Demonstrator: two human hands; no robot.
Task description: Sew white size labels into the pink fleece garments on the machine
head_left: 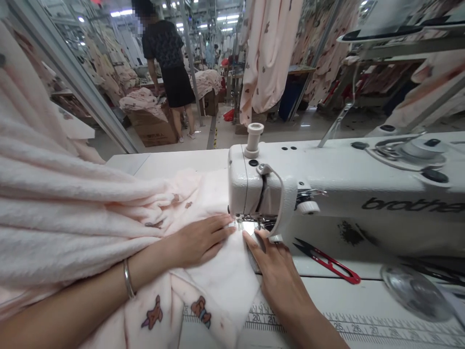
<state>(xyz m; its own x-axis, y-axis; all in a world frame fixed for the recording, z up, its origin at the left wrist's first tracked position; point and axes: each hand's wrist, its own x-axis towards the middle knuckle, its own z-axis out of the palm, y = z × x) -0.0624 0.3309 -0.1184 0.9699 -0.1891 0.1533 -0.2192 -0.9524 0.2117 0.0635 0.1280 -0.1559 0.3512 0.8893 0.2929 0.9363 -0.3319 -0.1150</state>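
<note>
- The left hand is laid open and flat on the cloth, with its fingers kept together and directed toward the needle; nothing is pinched or clamped by it.
- The right hand is also spread open on the cloth, with its fingertips placed close to the needle from the near side; no fold is gripped.
- The two hands are held apart, and only a narrow stretch of cloth is left between their fingertips.
- The pink bear-print plush fabric is spread beneath both hands, and its heaped bulk is gathered to the left of the left hand.
- A silver bangle is worn on the left wrist.
- The presser foot is placed just ahead of both hands' fingertips, with the fabric passed under it.
- The white Brother sewing machine is set ahead of the right hand and extends to its right.
- Red-handled thread snips are left on the worktop just to the right of the right hand, untouched.
- A printed ruler scale is seen along the worktop's near edge, partly covered by the right hand.
- Well ahead of both hands, a co-worker is seen from behind beside a cardboard box, and hanging garments are seen beyond the machine.
</note>
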